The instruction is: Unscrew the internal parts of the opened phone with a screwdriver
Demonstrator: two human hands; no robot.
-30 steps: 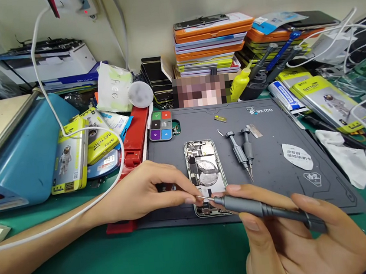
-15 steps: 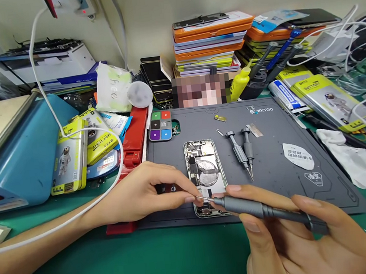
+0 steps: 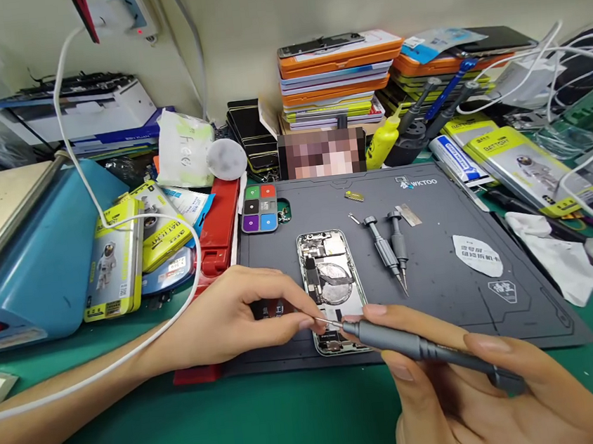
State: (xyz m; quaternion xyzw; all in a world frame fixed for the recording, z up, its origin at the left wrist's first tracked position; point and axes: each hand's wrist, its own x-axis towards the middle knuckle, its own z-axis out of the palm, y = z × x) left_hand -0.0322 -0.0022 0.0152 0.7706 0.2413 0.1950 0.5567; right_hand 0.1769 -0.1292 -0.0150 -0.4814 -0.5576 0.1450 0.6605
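My right hand (image 3: 482, 379) is closed around a grey precision screwdriver (image 3: 394, 340), which slants with its thin tip toward the left. The tip meets the pinched thumb and forefinger of my left hand (image 3: 263, 310). Whatever those fingertips hold is too small to make out. Below and behind the tip lies an opened smartphone (image 3: 354, 293) on the dark work mat (image 3: 460, 215), its inner parts and round coil showing. Its lower left edge is partly covered by my left fingers.
Two more screwdrivers (image 3: 384, 248) lie right of the phone, near small metal pieces. A colored screw tray (image 3: 259, 210) sits at the mat's upper left. A white cable (image 3: 197, 289) crosses over my left forearm. Battery boxes (image 3: 115, 262) and a blue machine (image 3: 61, 254) stand at left.
The view has shifted slightly. Both hands keep nearly the same pose, with the screwdriver tip still at my left fingertips.
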